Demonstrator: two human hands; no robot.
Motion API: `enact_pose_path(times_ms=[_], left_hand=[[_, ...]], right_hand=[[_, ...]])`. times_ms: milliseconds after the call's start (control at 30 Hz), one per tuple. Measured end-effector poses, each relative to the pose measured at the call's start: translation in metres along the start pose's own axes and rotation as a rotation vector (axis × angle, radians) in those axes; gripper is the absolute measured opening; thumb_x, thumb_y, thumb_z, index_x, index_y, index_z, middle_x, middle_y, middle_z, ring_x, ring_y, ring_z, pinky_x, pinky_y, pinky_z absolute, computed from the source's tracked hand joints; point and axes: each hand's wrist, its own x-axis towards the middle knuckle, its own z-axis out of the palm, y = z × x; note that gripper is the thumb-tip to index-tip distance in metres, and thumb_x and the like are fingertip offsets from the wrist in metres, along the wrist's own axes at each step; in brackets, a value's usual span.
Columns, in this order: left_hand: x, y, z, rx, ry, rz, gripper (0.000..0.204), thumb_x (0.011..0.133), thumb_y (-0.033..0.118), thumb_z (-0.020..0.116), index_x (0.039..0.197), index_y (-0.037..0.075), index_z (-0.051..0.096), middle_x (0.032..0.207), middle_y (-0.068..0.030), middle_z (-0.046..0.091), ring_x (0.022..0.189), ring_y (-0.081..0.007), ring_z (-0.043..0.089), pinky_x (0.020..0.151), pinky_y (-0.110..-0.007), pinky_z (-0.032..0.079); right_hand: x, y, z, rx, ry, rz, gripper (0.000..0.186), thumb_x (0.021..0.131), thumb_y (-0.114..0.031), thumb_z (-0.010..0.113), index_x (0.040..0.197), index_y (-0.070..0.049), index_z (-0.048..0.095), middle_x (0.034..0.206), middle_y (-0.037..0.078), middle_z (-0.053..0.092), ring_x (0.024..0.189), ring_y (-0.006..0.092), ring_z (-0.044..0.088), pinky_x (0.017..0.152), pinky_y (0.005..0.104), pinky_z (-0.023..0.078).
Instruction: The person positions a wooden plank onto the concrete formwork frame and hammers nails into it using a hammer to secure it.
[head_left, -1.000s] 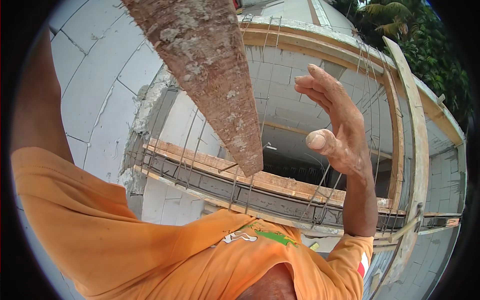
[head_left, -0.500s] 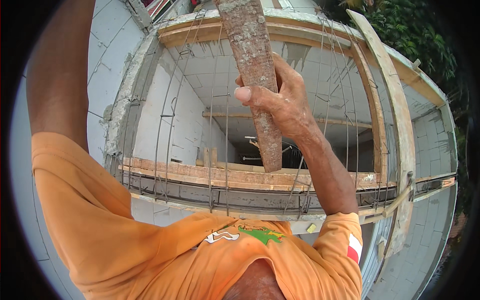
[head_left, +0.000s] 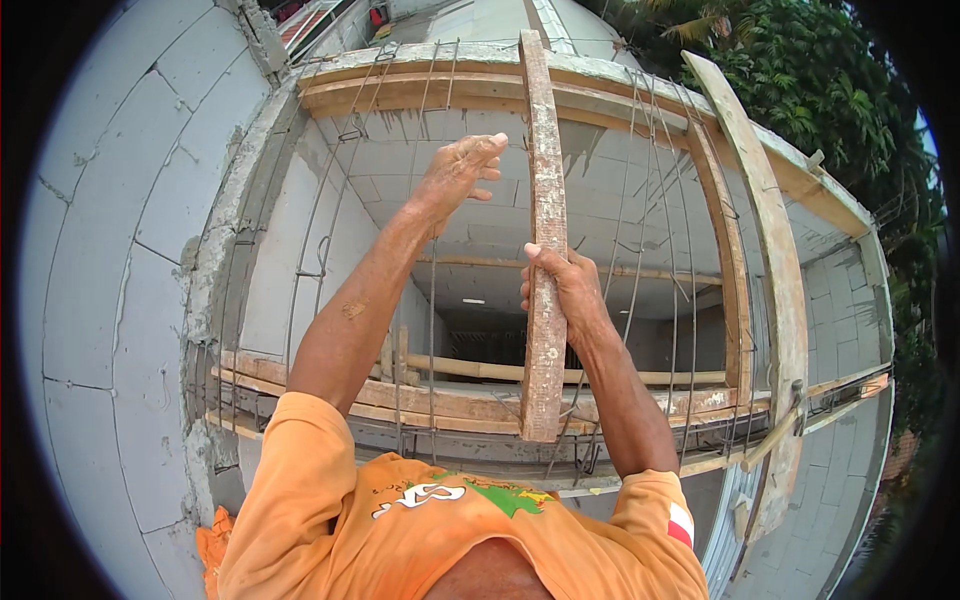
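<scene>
A rough, plaster-spattered wooden board [head_left: 545, 170] stands upright in the middle of the head view, reaching from the far formwork down past the near one. My right hand [head_left: 564, 275] grips it at about mid-length, thumb over its face. My left hand [head_left: 462, 175] is raised just left of the board, apart from it, with fingers spread and nothing in them. Bent steel rods [head_left: 322, 260] rise around both arms. Timber formwork [head_left: 455, 404] crosses below the board, over an opening whose dark lower part is hard to make out.
A block wall [head_left: 120, 290] fills the left side. A long plank [head_left: 760, 260] leans along the right, beside timber edging [head_left: 728, 310]. A bamboo pole [head_left: 480, 368] crosses the opening. Trees [head_left: 800, 90] stand beyond at upper right, and orange cloth [head_left: 215, 550] lies at lower left.
My right hand has closed on the board, which now stands straighter and reaches lower in the picture. My left hand has come down into view from beyond the upper left edge.
</scene>
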Motion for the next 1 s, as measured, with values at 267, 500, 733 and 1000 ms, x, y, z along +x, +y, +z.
enact_pose_path(times_ms=[267,500,733,1000], left_hand=[[-0.017,-0.072,0.050,-0.271,-0.139,-0.324,0.079,0.095,0.057,0.061,0.139,-0.006,0.048,0.123,-0.0239,0.061,0.115,-0.0303,0.063,0.091,-0.042,0.055],[-0.034,-0.095,0.066,-0.346,-0.211,-0.340,0.064,0.097,0.047,0.063,0.136,-0.002,0.052,0.116,-0.0136,0.065,0.105,-0.0198,0.065,0.091,-0.040,0.057],[-0.026,-0.115,0.062,-0.327,-0.198,-0.384,0.062,0.097,0.043,0.065,0.137,-0.002,0.052,0.112,-0.0114,0.066,0.103,-0.0188,0.066,0.088,-0.037,0.058],[-0.004,-0.129,0.056,-0.295,-0.214,-0.366,0.063,0.098,0.040,0.064,0.144,0.001,0.046,0.119,-0.0145,0.063,0.109,-0.0223,0.064,0.094,-0.042,0.054]], right_hand=[[-0.001,0.007,-0.004,0.093,0.026,0.076,0.052,0.088,-0.034,0.076,0.114,0.008,0.059,0.078,0.008,0.060,0.061,0.0155,0.062,0.051,0.0312,0.055],[-0.006,0.038,-0.007,0.091,0.042,0.133,0.055,0.089,-0.036,0.075,0.115,0.009,0.059,0.079,0.009,0.061,0.062,0.0161,0.064,0.051,0.0310,0.057],[0.014,0.053,-0.008,0.098,0.050,0.165,0.055,0.090,-0.036,0.074,0.108,0.013,0.059,0.078,0.013,0.064,0.061,0.0177,0.067,0.050,0.0301,0.059],[0.050,0.080,-0.011,0.137,0.044,0.140,0.054,0.089,-0.035,0.075,0.107,0.013,0.059,0.077,0.014,0.065,0.061,0.0193,0.068,0.052,0.0304,0.059]])
